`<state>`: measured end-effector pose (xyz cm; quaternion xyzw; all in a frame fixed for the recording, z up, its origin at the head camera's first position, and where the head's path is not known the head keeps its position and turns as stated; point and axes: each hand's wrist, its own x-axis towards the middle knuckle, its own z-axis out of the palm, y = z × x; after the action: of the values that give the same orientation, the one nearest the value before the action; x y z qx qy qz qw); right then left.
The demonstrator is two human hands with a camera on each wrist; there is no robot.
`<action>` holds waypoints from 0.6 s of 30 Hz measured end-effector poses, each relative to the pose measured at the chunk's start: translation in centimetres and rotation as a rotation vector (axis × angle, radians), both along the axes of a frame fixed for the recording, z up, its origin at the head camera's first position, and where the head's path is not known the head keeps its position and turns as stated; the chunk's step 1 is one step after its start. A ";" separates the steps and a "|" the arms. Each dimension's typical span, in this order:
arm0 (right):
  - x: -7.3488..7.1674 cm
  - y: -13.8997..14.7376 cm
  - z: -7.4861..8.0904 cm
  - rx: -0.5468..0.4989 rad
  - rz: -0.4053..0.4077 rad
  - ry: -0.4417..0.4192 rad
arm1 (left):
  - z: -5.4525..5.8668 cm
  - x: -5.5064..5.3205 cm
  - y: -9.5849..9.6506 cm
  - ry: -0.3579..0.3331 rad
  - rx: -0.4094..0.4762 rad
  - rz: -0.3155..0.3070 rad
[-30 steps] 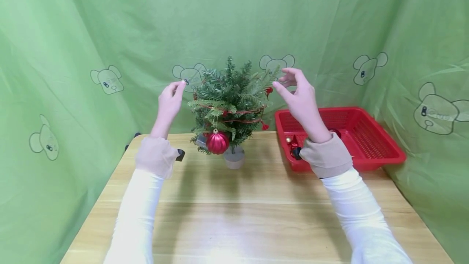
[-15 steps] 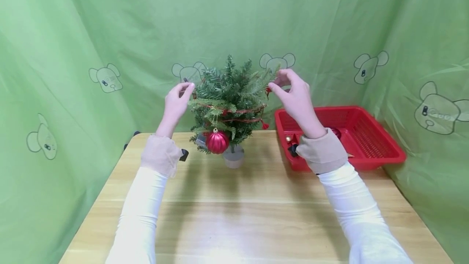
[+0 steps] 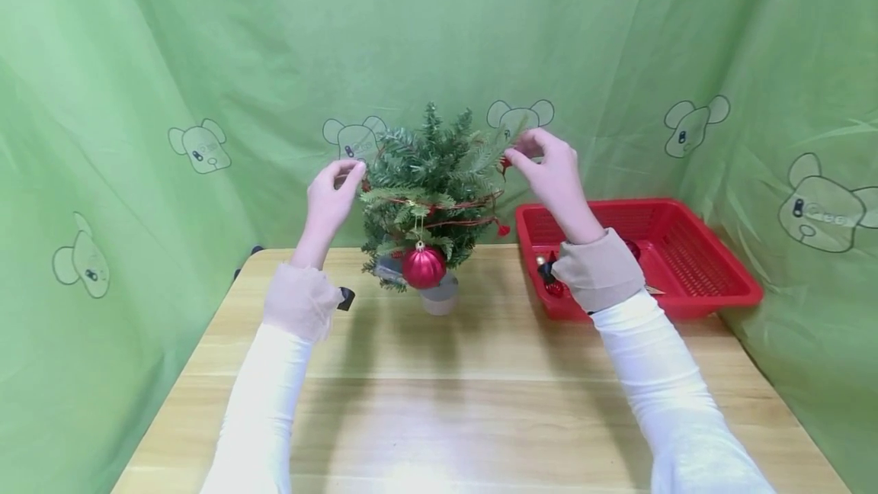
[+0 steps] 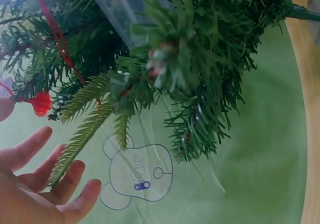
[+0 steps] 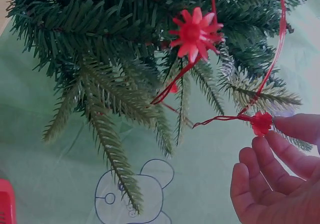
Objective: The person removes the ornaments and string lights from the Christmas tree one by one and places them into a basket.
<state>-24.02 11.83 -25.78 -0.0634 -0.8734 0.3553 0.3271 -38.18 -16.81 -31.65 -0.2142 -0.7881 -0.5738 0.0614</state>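
A small artificial Christmas tree (image 3: pixel 439 174) stands upright in a pale pot (image 3: pixel 440 297). A thin red string of lights with flower-shaped pieces winds around it. My right hand (image 3: pixel 552 170) pinches one red flower light (image 5: pixel 261 123) between thumb and fingertips at the tree's right side. On the left side, my left hand (image 3: pixel 332 193) reaches in with fingers apart and loosely bent. Its fingertips are by a branch tip (image 4: pixel 80 141), and its thumb is close to another red flower light (image 4: pixel 41 104). A ribbed red bauble (image 3: pixel 424 266) hangs low on the front branches.
A red plastic basket (image 3: pixel 737 294) stands to the right on the wooden table (image 3: pixel 439 402), holding some small ornaments (image 3: pixel 554 288). Behind and beside the table hangs a green curtain (image 3: pixel 261 59) with animal-head drawings.
Both hands have moved inward to the tree's sides, and the right thumb and fingers have closed on the flower light. The bauble and front branches have shifted slightly right.
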 end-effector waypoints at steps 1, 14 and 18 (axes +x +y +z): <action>-0.1 0.1 0.0 -0.003 0.001 -0.002 | 0.0 0.3 -0.1 0.001 0.005 0.000; -2.3 1.7 0.3 -0.025 0.030 -0.075 | -0.1 3.3 -0.4 0.058 -0.024 0.047; -2.8 2.1 0.5 -0.052 0.045 -0.096 | 0.2 4.0 -0.2 0.074 -0.035 0.059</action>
<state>-26.77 13.89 -25.30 -0.0692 -0.8796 0.3818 0.2751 -34.13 -17.04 -31.41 -0.2130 -0.8012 -0.5496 0.1035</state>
